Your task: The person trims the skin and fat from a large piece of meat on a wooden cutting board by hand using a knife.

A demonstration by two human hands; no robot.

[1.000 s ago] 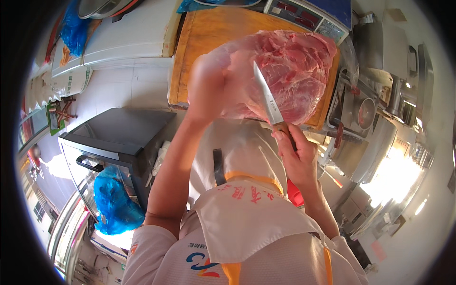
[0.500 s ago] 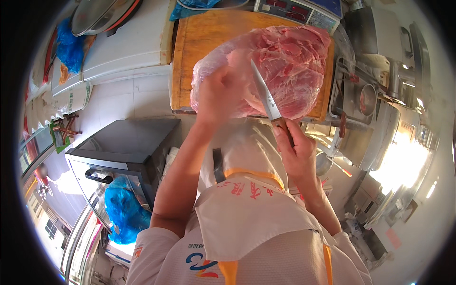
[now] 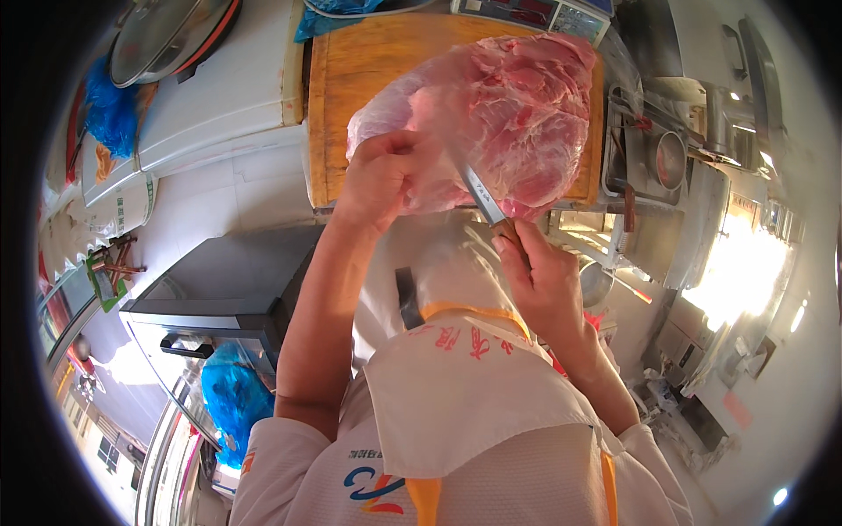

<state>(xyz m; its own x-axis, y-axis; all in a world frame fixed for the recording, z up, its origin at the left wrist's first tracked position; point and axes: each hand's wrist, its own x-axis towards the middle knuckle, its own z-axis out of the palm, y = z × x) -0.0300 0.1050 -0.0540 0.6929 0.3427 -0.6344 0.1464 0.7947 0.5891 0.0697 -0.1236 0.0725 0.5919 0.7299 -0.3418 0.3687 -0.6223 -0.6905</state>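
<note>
A big slab of raw pink meat with pale fat and membrane lies on a wooden cutting board. My right hand is closed round the wooden handle of a knife. The blade slants up and left over the meat's near side, its tip lost in a hazy smear. My left hand is at the meat's left end, thumb and fingers curled together. Whatever they pinch, perhaps the meat's edge, is blurred. The blade points toward the space just right of this hand.
Behind the board stands a scale, with blue plastic beside it. To the right are a metal tray and steel equipment. A dark-topped cabinet stands at lower left, a blue bag by its front. A glass lid lies far left.
My left hand has shifted left and its curled fingers now show more plainly. The knife has tipped further left. The whole view has shifted slightly, with the meat sitting higher and more left.
</note>
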